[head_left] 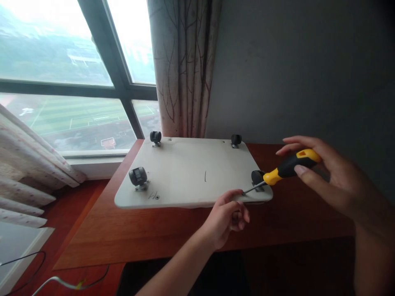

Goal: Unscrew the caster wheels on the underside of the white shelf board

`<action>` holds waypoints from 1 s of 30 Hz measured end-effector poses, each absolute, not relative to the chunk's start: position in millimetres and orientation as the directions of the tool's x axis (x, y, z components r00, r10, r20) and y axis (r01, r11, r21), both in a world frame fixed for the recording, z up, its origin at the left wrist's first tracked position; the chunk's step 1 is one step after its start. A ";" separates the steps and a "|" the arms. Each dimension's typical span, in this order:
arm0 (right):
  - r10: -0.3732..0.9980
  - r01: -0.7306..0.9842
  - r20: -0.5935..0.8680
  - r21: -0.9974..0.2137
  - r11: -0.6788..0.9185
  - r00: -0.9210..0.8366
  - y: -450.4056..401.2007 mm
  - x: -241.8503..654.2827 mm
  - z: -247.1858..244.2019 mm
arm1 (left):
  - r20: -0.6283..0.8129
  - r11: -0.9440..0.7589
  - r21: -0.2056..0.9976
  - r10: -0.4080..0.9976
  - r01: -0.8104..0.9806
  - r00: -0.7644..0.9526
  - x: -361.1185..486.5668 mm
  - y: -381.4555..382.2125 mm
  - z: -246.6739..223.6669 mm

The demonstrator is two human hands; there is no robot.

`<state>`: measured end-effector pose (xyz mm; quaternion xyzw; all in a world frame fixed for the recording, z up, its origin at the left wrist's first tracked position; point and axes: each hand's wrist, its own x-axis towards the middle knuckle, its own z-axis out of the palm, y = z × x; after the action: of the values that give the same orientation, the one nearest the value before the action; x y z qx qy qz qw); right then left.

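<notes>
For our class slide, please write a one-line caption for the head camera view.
Right hand angles a screwdriver onto a white board with four casters, left index finger beside its tip.

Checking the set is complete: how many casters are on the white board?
4: far-left caster, far-right caster, near-left caster, and near-right caster, partly behind the screwdriver.
</notes>
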<state>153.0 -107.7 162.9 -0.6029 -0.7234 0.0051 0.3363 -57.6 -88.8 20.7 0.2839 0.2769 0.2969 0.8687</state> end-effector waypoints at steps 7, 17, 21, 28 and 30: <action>0.848 0.910 0.529 -0.364 0.198 0.027 -107.7 153.6 162.5 | -0.318 0.652 0.682 0.672 -0.331 0.669 -56.6 -89.4 22.6; 0.843 0.907 0.537 -0.354 0.229 -0.003 -107.7 149.4 163.2 | -0.335 0.242 0.941 0.579 0.235 0.744 -62.5 -63.9 52.8; 0.838 0.910 0.545 -0.350 0.223 0.004 -106.7 149.3 162.7 | -0.204 -0.367 0.761 0.647 0.535 0.735 -55.9 -53.0 64.4; 0.823 0.930 0.568 -0.292 0.226 -0.022 -109.1 153.6 161.6 | -0.059 -0.713 0.338 0.635 0.614 0.770 -36.1 -45.8 68.8; 0.791 0.947 0.611 -0.228 0.225 -0.040 -108.4 154.7 160.7 | -0.019 -0.762 0.299 0.596 0.574 0.802 -35.4 -43.3 66.8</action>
<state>154.7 -108.4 160.7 -0.6109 -0.7112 -0.1201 0.3264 -35.4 -43.3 66.8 0.9379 0.3119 0.0388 0.1467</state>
